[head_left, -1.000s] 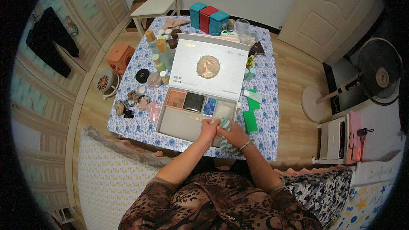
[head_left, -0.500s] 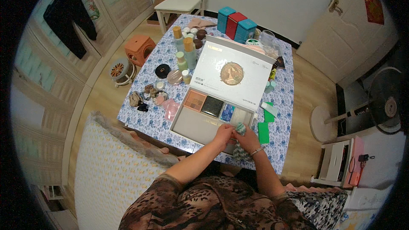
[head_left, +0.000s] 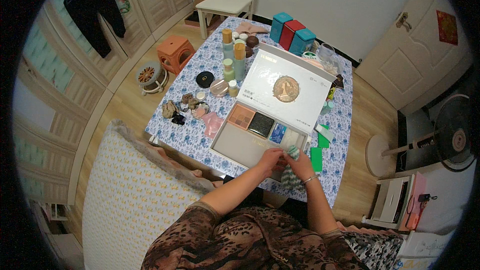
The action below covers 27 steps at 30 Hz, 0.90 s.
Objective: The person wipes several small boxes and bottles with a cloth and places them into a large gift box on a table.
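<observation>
At the left end of the blue-flowered counter (head_left: 190, 102), the black compact (head_left: 204, 79) and pink ribbon-like piece (head_left: 212, 124) lie as they did a second ago; the view itself has swung, carrying everything rightward. Next comes the open white box (head_left: 235, 145), its orange palette (head_left: 241, 116), black case (head_left: 261, 124) and blue packet (head_left: 277, 132) unmoved along the back of the tray.

Over the box's front right part, the left hand (head_left: 271, 159) has its fingers drawn together, tips meeting the other hand (whether they pinch anything, I cannot tell). The right hand (head_left: 300, 164) is closed around a green-and-white striped knit cloth (head_left: 290, 179), one end poking above the grip, the rest hanging below toward the counter's near edge. That hold has scarcely changed, so the handling seems at the same stage. Farther right, the green card (head_left: 316, 159) lies undisturbed.
</observation>
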Available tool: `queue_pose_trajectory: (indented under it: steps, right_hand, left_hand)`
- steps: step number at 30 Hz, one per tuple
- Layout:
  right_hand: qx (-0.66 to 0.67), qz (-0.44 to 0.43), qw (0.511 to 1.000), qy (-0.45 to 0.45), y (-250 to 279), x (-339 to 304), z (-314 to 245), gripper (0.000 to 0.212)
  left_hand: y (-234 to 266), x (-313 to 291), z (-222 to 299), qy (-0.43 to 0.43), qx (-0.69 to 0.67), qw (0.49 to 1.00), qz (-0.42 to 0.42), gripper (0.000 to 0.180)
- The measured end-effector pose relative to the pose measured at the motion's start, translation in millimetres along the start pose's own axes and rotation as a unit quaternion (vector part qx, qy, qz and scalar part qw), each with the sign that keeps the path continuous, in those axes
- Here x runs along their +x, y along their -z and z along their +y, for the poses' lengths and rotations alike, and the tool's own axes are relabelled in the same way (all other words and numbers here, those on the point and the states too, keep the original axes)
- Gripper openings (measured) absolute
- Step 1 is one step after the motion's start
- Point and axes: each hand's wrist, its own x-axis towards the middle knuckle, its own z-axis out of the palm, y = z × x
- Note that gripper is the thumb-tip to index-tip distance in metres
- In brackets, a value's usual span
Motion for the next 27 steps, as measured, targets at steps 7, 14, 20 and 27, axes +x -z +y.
queue_pose_trajectory:
  steps: [7, 14, 20, 27]
  right_hand:
    - [-0.024, 0.034, 0.999, -0.021, 10, 5, -8, 0.047]
    - [0.035, 0.01, 0.999, -0.031, -4, 28, 34, 0.041]
    - [0.092, 0.029, 0.995, -0.009, -21, 25, 53, 0.041]
    - [0.162, -0.021, 0.984, -0.076, 34, -40, 5, 0.035]
  left_hand:
    - [-3, -9, 6, 0.019, -0.02, 0.999, 0.021, 0.02]
    - [4, 8, -5, 0.023, 0.009, 1.0, -0.016, 0.024]
    - [-4, -1, 0, 0.028, 0.002, 1.0, -0.006, 0.022]
    - [-18, -14, -3, -0.016, 0.049, 0.999, 0.008, 0.018]
